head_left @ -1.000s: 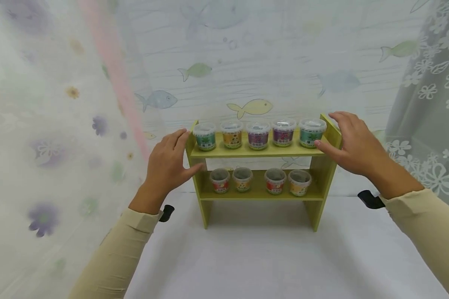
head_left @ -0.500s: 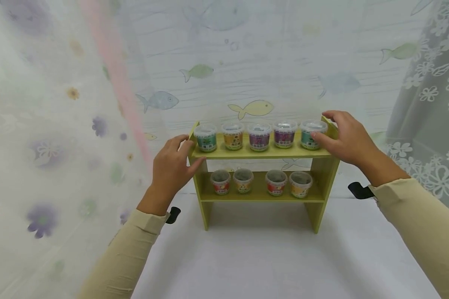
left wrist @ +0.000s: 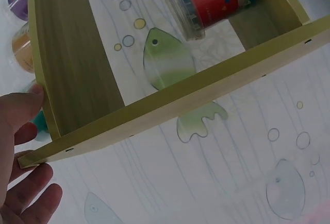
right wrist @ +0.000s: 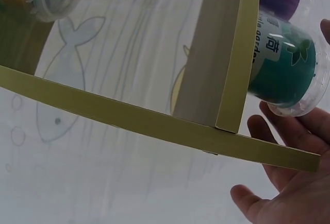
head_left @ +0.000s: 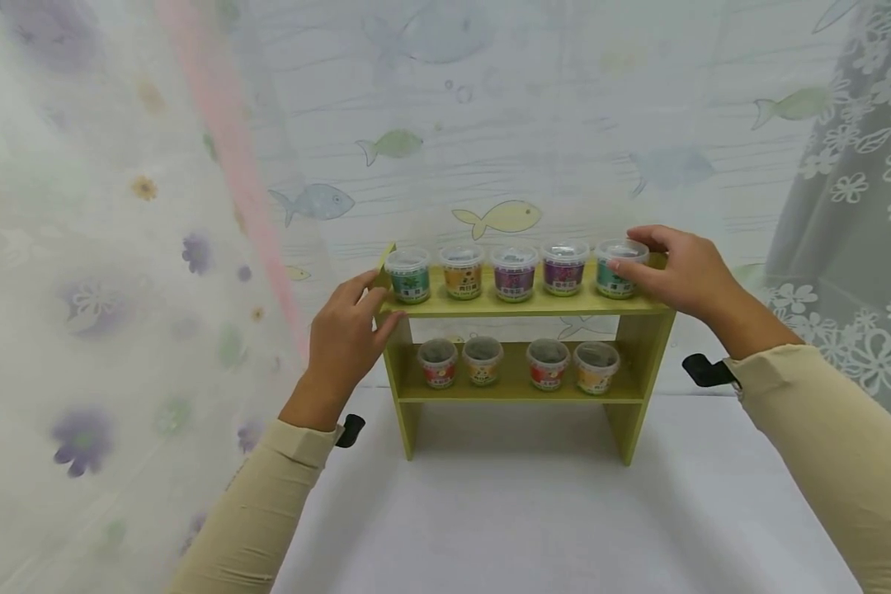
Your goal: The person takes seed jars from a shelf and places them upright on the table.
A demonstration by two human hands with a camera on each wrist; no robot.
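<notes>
A yellow-green two-tier shelf (head_left: 516, 399) stands on the white surface. Several lidded plastic cups line its upper tier. My right hand (head_left: 679, 268) holds the rightmost cup (head_left: 615, 279), green-labelled, with the thumb in front and fingers behind. In the right wrist view, several fingertips reach under that cup (right wrist: 286, 69) inside the side panel, and another finger lies outside it. At the opposite end my left hand (head_left: 344, 330) grips the shelf's left side panel, its thumb by the upper tier's front edge, near another green-labelled cup (head_left: 411, 285).
On the lower tier sit several cups without lids, such as a red-labelled cup (head_left: 546, 375) and a yellow-labelled cup (head_left: 596, 378), with a gap in the middle. A fish-patterned curtain (head_left: 501, 124) hangs close behind the shelf. Another flowered curtain (head_left: 119, 289) hangs at the left.
My right hand has moved left, from beside the shelf's end to around the rightmost green cup. My left hand has shifted slightly right and down at the left panel. The cups look unmoved.
</notes>
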